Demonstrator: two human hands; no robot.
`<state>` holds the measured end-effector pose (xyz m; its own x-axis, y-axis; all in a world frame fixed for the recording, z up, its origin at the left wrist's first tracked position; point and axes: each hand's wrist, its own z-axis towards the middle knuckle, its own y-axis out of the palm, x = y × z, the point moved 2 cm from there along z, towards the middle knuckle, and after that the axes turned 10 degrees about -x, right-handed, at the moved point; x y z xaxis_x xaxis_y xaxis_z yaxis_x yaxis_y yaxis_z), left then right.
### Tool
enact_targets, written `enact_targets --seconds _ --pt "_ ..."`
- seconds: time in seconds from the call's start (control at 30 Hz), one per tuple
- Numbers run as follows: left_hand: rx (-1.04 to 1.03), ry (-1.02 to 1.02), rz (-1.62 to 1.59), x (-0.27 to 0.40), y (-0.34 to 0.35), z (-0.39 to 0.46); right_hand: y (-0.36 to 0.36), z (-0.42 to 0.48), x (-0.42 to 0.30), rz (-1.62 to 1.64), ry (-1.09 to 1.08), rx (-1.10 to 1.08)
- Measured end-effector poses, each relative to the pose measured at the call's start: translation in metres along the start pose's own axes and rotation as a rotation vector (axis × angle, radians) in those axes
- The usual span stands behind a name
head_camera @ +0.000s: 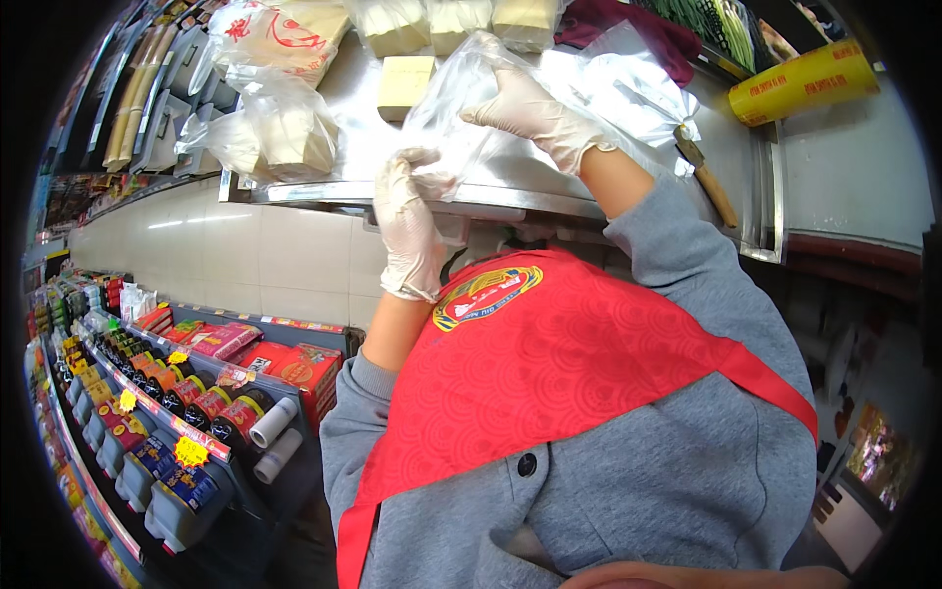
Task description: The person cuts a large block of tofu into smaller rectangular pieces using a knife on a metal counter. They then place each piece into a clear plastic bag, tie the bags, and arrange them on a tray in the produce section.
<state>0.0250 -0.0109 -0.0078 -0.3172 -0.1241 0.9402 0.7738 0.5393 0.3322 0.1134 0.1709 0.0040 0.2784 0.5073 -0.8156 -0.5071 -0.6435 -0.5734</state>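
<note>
My left hand point(412, 221), in a pale disposable glove, pinches the lower left edge of a clear plastic bag point(460, 103) at the counter's front edge. My right hand point(541, 110), gloved alike, grips the bag's upper part. Just left of the bag, a bare pale-yellow block, looking like tofu point(406, 85), sits on the stainless steel counter point(353, 132). Similar blocks in clear bags point(294, 140) lie at the left, and several bagged ones point(460, 26) line the back. A knife with a wooden handle point(712, 188) rests on the counter's right side.
Crumpled clear plastic point(633, 88) and a dark red cloth point(640, 33) lie right of my hands. A yellow roll of film point(804, 82) is at the counter's right end. The counter has a raised metal rim point(316, 193). Shelves with bottles point(206, 405) stand at the lower left.
</note>
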Motion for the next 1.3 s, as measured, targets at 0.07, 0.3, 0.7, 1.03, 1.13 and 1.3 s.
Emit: enact_targets --seconds 0.07,0.3,0.7,1.03,1.13,1.3 --pt "-0.039 0.024 -0.017 -0.009 0.002 0.002 0.007 0.013 0.011 -0.023 -0.007 -0.032" --pt "0.071 0.000 0.063 -0.029 -0.013 0.017 0.053 0.051 0.042 0.027 -0.081 -0.095" --pt "0.160 -0.094 -0.130 -0.020 -0.040 0.024 0.078 0.077 0.042 0.222 -0.168 0.110" --pt "-0.299 0.070 -0.834 0.054 -0.059 0.010 0.053 -0.008 -0.033 1.536 0.060 -0.417" --pt "0.023 0.031 -0.800 0.079 -0.055 -0.005 0.057 -0.031 -0.037 1.742 0.146 -0.471" --pt "-0.349 0.078 -0.878 0.068 -0.084 -0.021 0.058 -0.053 -0.025 1.817 0.331 -0.460"
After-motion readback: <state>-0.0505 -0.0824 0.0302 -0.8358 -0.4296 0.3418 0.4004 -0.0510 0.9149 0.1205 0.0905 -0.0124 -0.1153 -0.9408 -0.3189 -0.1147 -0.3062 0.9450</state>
